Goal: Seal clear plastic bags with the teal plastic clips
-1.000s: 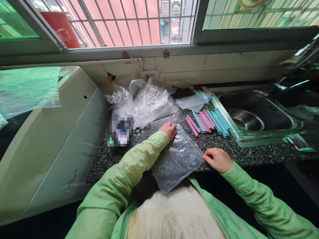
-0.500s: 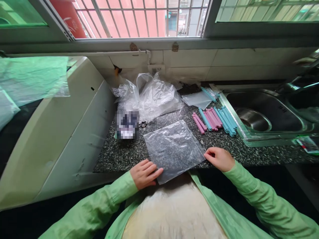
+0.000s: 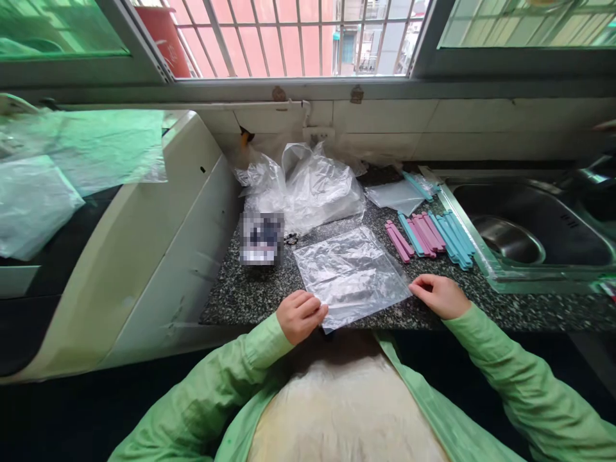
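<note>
Both hands are pinning the clear flat plastic bag (image 3: 353, 276) taut: left hand (image 3: 299, 316) pinching its near corner, right hand (image 3: 439, 296) gripping the opposite corner.

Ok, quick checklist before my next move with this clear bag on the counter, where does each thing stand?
1. Clear bag lying flat on the counter: ok.
2. Left hand on the bag's near corner: ok.
3. Right hand at the bag's right corner: ok.
4. Whether the bag's mouth is open or shut: cannot tell.
5. Pink and blue clips in view beside the sink, apart from the bag: ok.
6. Crumpled plastic clear of the bag's far edge: not ok, they seem to touch.
</note>
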A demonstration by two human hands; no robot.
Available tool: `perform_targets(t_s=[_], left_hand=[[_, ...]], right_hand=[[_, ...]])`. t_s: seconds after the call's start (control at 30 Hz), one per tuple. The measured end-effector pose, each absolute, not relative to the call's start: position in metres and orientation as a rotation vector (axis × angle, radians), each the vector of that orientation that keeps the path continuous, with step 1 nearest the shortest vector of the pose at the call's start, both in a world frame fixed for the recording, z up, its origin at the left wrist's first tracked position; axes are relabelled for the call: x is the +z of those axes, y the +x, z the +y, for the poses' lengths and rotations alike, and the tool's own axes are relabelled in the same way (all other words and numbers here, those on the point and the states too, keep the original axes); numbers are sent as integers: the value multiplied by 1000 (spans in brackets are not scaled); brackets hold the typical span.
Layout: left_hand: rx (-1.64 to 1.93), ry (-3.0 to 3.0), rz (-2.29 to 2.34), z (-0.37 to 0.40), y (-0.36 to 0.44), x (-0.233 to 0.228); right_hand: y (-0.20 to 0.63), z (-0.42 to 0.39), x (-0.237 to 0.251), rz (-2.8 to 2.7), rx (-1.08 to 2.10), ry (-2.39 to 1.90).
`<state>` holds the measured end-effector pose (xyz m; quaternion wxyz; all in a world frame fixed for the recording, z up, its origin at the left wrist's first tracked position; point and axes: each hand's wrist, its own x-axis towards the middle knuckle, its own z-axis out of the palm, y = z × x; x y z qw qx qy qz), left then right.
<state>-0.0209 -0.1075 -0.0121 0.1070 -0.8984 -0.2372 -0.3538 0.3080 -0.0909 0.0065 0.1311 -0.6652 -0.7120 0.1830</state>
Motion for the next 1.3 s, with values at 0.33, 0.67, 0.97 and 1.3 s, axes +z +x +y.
perform_targets(t_s=[0.33,0.67,0.97,1.3], left_hand=[[-1169,-2631,-804,-101,-3,-6],[-1366,-2714,-890,-99,-14,0],[-1627,-2690,-1219,-84,-26,-2],[-1422,-2448,-1211,-95,-39,27]], right_hand=[[270,-101,19,-2351,-205,-1045],[270,-97,15,-2370,-461,-918],[270,-91,46,-2300,-496,-920],[258,-83,76,-2346,-484,-875]])
